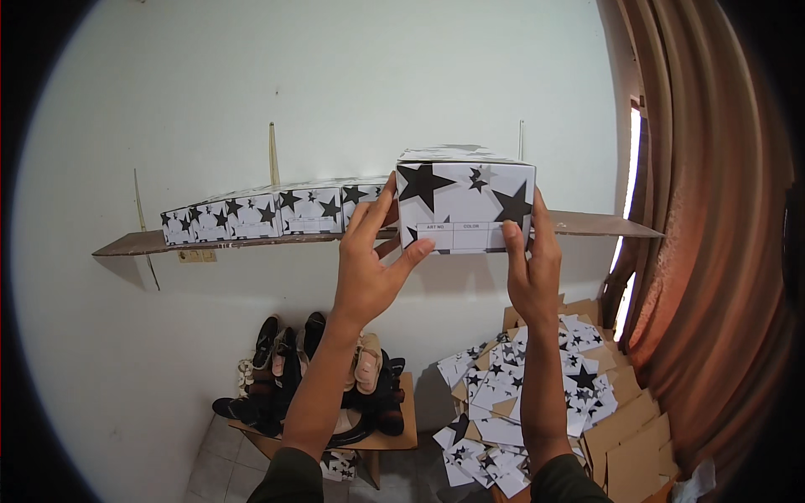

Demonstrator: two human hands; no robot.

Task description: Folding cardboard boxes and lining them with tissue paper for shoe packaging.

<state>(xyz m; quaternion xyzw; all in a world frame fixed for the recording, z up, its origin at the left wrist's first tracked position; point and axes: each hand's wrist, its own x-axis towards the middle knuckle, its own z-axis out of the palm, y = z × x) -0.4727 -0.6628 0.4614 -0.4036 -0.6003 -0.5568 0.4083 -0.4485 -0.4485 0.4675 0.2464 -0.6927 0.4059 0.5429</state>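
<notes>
Between my two hands is a white shoe box (466,197) printed with black and grey stars, its lid on. My left hand (373,260) grips its left side, thumb on the lower front. My right hand (534,264) holds the right side, thumb pressed on the front face. The box is at the height of a brown wall shelf (599,225), in front of its right part; I cannot tell if it touches the shelf. To its left, several matching shoe boxes (310,210) stand in a row on the shelf, the nearest partly hidden by my left hand.
Below left, a small wooden table (408,411) bears a pile of shoes (289,360). Flattened star-printed cardboard sheets (503,377) and brown cardboard (629,453) are heaped below right. A brown curtain (704,226) hangs along the right side. Upright shelf brackets (272,155) stick up against the wall.
</notes>
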